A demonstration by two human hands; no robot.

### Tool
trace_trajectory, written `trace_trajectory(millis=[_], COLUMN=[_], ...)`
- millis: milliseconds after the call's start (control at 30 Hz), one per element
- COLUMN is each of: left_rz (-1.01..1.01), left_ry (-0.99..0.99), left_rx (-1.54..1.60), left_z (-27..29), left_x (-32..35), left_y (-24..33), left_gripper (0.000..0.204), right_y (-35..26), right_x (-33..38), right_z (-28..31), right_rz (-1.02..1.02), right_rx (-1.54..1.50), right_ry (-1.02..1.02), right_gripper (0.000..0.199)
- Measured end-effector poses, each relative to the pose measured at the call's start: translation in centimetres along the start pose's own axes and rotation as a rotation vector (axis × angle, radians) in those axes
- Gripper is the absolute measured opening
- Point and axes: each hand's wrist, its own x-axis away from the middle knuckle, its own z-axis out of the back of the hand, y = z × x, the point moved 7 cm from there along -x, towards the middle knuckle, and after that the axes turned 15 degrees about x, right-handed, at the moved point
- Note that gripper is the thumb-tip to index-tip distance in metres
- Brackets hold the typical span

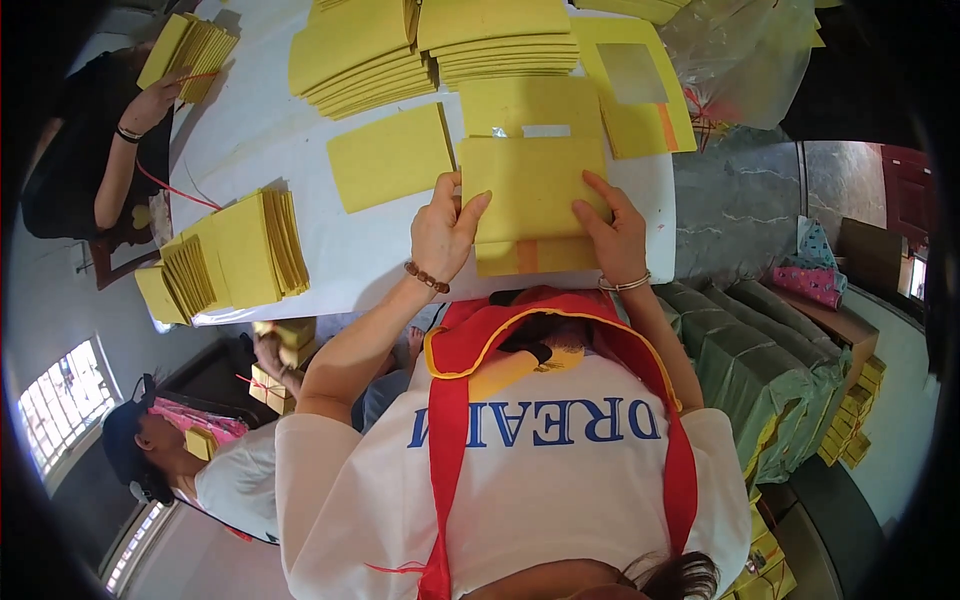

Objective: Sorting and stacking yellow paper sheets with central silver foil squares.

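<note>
Both of my hands hold a flat yellow paper packet [535, 190] at the table's near edge, one on each side. My left hand [445, 228] closes on its left edge, thumb on top. On the right edge my right hand [615, 230] grips with thumb and fingers over the top face. An orange strip [527, 256] shows at the packet's near end. Just beyond it lies another yellow paper piece [525, 100] with a small whitish strip, partly covered. A single flat yellow packet [390, 158] rests to the left.
Stacks of yellow packets [495, 40] stand at the table's far side, and bundles [235, 250] at its left edge. A yellow sheet with a grey rectangle [635, 75] and a clear plastic bag [740, 60] are far right. Two other people work on the left, one holding packets [190, 60].
</note>
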Motion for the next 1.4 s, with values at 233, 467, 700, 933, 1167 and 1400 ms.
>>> trace_trajectory(millis=[233,467,700,933,1167,1400], left_rz=[0.062,0.083,0.001,-0.859,-0.781,-0.770], left_ry=[0.006,0.014,0.073,-0.424,-0.584,-0.633], left_rx=[0.103,0.286,0.187,-0.520,-0.547,-0.573], left_z=[-0.3,-0.3,1.1,-6.2,-7.8,-7.9], left_x=[-0.3,-0.5,-0.1,3.5,3.3,3.4], left_y=[-1.0,-1.6,1.3,7.4,4.4,3.7], left_gripper=[0.031,0.033,0.040,0.070,0.077,0.076], right_y=[0.1,-0.1,0.0,0.0,-0.7,-3.0], right_x=[-0.2,-0.2,-0.1,0.1,0.1,5.5], right_z=[-0.2,-0.2,-0.2,-0.2,-0.1,-1.2], right_rz=[-0.005,0.003,-0.021,0.006,0.079,0.608], right_rx=[0.078,0.155,0.160,0.145,0.154,0.820], right_ry=[0.034,0.050,0.066,0.097,0.090,0.204], right_gripper=[0.036,0.036,0.035,0.034,0.037,0.049])
